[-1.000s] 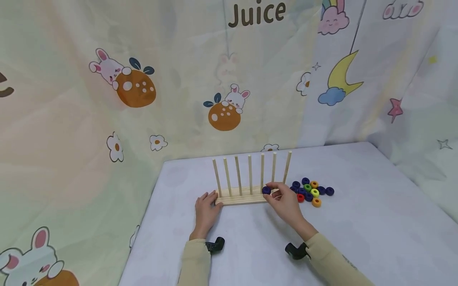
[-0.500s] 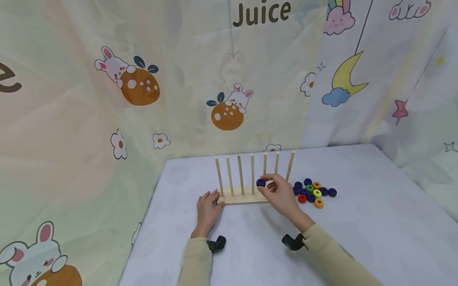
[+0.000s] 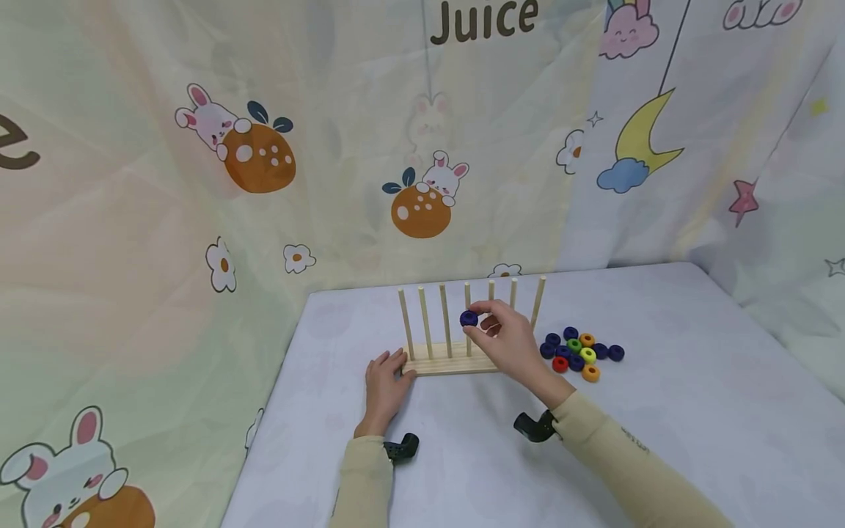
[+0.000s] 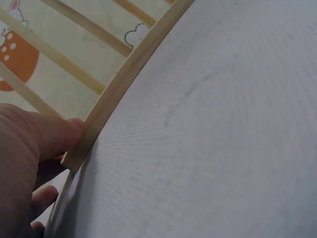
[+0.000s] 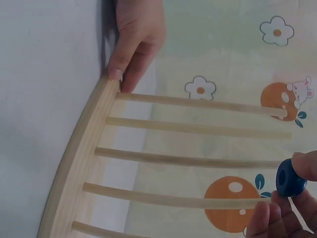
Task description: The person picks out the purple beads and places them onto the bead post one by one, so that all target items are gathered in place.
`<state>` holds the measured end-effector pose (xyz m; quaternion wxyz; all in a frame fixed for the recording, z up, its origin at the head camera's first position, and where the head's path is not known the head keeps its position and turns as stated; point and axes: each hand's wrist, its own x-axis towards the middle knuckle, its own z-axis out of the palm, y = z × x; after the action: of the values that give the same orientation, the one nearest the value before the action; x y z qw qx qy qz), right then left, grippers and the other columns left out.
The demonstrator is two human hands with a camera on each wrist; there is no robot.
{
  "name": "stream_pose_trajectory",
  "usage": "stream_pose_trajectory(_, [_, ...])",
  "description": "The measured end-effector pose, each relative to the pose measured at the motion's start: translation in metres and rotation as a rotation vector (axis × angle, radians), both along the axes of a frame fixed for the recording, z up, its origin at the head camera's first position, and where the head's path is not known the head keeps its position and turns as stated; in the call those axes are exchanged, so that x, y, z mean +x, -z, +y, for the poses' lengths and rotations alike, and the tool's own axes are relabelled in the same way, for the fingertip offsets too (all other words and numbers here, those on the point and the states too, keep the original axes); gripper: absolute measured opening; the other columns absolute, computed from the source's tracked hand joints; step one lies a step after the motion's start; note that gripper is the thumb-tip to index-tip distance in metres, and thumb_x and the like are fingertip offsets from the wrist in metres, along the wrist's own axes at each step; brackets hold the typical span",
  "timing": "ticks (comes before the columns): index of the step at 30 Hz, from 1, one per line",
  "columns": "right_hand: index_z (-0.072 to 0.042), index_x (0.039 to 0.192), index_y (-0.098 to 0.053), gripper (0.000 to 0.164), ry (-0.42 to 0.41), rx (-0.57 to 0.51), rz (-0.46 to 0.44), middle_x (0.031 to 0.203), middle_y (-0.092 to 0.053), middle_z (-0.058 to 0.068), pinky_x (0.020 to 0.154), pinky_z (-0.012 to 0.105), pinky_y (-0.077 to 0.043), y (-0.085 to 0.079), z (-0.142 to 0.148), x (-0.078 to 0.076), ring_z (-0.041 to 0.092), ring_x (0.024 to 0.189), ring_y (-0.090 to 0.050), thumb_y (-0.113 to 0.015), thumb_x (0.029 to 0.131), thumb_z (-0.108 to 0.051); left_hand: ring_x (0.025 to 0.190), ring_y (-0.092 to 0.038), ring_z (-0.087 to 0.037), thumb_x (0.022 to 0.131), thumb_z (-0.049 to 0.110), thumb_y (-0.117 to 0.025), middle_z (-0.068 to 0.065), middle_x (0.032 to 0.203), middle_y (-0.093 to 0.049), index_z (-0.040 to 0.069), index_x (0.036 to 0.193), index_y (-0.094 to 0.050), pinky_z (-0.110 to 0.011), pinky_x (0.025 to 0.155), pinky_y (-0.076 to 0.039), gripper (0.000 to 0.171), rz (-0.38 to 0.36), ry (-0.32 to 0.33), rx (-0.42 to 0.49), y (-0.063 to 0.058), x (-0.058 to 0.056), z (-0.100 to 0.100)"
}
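Note:
A wooden peg rack (image 3: 439, 364), a flat base with several upright pegs, stands on the table. My left hand (image 3: 385, 392) grips the base's left end; in the left wrist view the thumb (image 4: 69, 131) lies on the front edge and the other fingers are behind. My right hand (image 3: 511, 345) pinches a dark blue ring bead (image 3: 469, 318) between thumb and fingertips, raised above the base. In the right wrist view the bead (image 5: 290, 178) is near the tops of the middle pegs, its hole facing them. The pegs I see carry no beads; my right hand hides part of the base's right side.
Right of the rack lies a loose cluster of beads: several dark blue ones (image 3: 616, 353), a red bead (image 3: 560, 364), a green bead (image 3: 574, 345), a yellow bead (image 3: 588, 355) and orange beads (image 3: 590, 373). A printed cloth (image 3: 343, 147) hangs behind the table (image 3: 455, 455).
My right hand has risen and moved left with the blue bead, from low by the right pegs to near the upper part of a middle peg. My left hand stays on the rack.

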<state>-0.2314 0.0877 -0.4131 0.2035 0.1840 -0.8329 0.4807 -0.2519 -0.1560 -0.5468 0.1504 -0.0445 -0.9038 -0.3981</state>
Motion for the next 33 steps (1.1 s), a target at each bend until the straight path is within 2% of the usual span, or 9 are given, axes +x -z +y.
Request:
stream_pose_trajectory(4, [-0.004,0.114,-0.067,0.032,-0.028,-0.006,0.012,0.105,-0.067,0.007,0.069,0.037,-0.057,-0.003,-0.006,0.000,0.016,0.079,-0.060,-0.076,0.084,-0.009,0.133,-0.044,-0.035,0.083,0.017,-0.077,-0.010,0.132,-0.062,0.000,0.122,-0.066,-0.054,0.117,-0.016,0.043,0.002,0.000,0.009,0.000,0.002,0.000])
stream_pose_trajectory(9, [-0.005,0.115,-0.067,0.032,-0.055,-0.011,0.040,0.106,-0.067,0.007,0.068,0.032,-0.056,-0.008,-0.014,-0.001,0.016,0.078,-0.061,-0.075,0.084,-0.007,0.133,-0.044,-0.035,0.084,0.017,-0.076,-0.009,0.132,-0.062,0.000,0.122,-0.067,-0.054,0.117,-0.015,0.043,-0.001,0.003,0.011,0.001,0.004,-0.001])
stream_pose_trajectory(20, [-0.003,0.115,-0.066,0.032,-0.096,-0.022,0.116,0.104,-0.066,0.007,0.065,0.037,-0.056,-0.032,-0.029,-0.010,0.018,0.077,-0.060,-0.073,0.085,-0.004,0.131,-0.045,-0.037,0.085,0.014,-0.074,-0.012,0.130,-0.063,-0.002,0.121,-0.067,-0.057,0.115,-0.016,0.040,0.030,0.019,0.000,-0.006,-0.003,-0.002])
stream_pose_trajectory(26, [-0.005,0.115,-0.067,0.031,-0.096,-0.050,0.137,0.106,-0.066,0.007,0.064,0.032,-0.056,-0.036,-0.038,-0.016,0.015,0.074,-0.061,-0.075,0.085,-0.008,0.132,-0.045,-0.036,0.085,0.015,-0.075,-0.010,0.131,-0.063,0.000,0.122,-0.067,-0.055,0.117,-0.015,0.040,-0.001,0.011,0.017,-0.005,-0.002,-0.002])
stream_pose_trajectory(33, [-0.003,0.115,-0.067,0.031,-0.118,-0.083,0.114,0.104,-0.066,0.006,0.061,0.026,-0.054,-0.037,-0.049,-0.019,0.014,0.071,-0.061,-0.074,0.086,-0.007,0.133,-0.044,-0.035,0.086,0.018,-0.075,-0.009,0.131,-0.063,0.001,0.123,-0.066,-0.053,0.117,-0.015,0.042,-0.015,0.010,0.021,-0.001,-0.002,-0.004])
